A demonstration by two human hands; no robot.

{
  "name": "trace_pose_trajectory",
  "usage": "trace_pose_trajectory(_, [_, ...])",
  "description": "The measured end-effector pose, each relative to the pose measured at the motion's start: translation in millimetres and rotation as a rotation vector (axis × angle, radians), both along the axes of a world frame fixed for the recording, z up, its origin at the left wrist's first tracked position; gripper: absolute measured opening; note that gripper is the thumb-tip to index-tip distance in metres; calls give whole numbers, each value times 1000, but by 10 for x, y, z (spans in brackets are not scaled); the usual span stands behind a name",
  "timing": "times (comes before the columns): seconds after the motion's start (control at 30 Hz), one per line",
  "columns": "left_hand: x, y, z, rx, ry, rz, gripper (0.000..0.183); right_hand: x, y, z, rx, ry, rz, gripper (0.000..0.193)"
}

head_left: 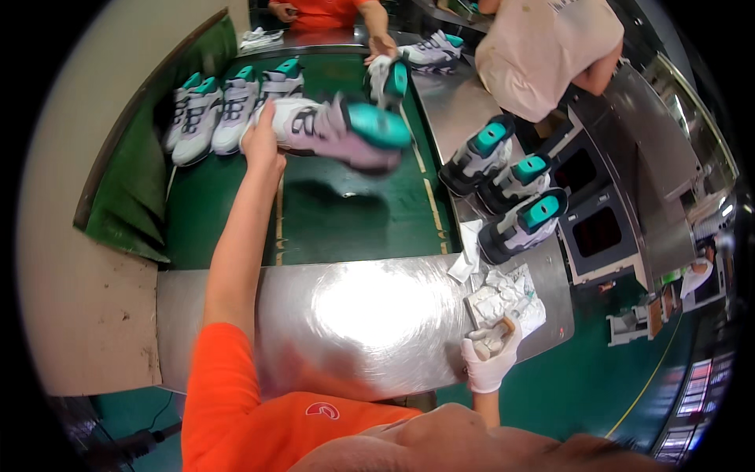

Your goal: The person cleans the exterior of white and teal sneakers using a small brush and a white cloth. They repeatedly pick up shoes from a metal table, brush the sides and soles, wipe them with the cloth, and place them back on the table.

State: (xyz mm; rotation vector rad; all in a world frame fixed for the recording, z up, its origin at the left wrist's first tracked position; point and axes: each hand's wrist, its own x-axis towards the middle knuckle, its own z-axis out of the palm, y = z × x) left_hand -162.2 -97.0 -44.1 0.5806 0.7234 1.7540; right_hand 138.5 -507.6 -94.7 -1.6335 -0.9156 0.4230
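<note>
My bare left hand [264, 143] is closed round the toe of a white and lilac sneaker [318, 130] with a teal lining. The sneaker hangs over the green conveyor belt [338, 224], its heel to the right and smeared by motion. At the near right, my right hand [494, 354] wears a white glove and has its fingers curled. Whatever is in them is too small to make out. Beside this hand lies crumpled white paper [515, 299] on the metal table [377, 315].
Several matching sneakers [236, 106] stand at the belt's far left. More sneakers [523, 224] line the metal ledge on the right. Across the belt, a co-worker's hand [381, 47] reaches to another sneaker [387, 82]. A person in a pale shirt [550, 51] is at the far right.
</note>
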Motion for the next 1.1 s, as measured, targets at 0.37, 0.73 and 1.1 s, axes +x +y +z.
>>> trace_pose_trajectory(0.37, [71,139,-699,-321,262,173,51,306,207,24,90,-55,0,80])
trace_pose_trajectory(0.73, [224,-873,-202,501,2010,345,55,291,148,-41,212,-130,73,84])
trace_pose_trajectory(1.1, [204,469,-511,969,2352,266,48,326,143,82,110,155,5,83])
